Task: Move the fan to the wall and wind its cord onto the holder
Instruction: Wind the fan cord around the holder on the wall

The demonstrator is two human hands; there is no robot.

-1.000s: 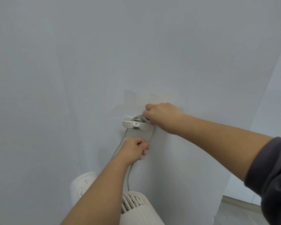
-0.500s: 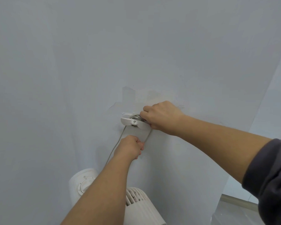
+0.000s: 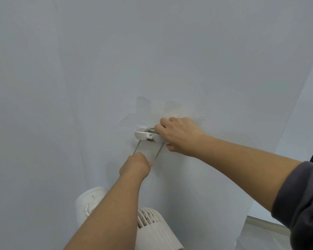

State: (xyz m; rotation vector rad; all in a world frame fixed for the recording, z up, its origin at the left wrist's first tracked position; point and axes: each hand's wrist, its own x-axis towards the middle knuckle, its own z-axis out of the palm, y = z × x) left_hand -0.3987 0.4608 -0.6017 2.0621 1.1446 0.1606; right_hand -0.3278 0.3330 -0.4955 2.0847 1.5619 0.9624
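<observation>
1. The white fan (image 3: pixel 152 230) stands on the floor against the pale wall (image 3: pixel 79 69), at the bottom of the view.
2. The left hand (image 3: pixel 135 166) is fisted around the grey cord (image 3: pixel 136 147), just below the holder.
3. The white holder (image 3: pixel 145 135) sits on the wall with cord looped behind it.
4. The right hand (image 3: pixel 179 135) pinches the holder's right end, fingers narrow.

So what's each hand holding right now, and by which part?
The left hand is closed on the cord, gripping the loop below the holder. The right hand grips the holder's right end on the wall.
</observation>
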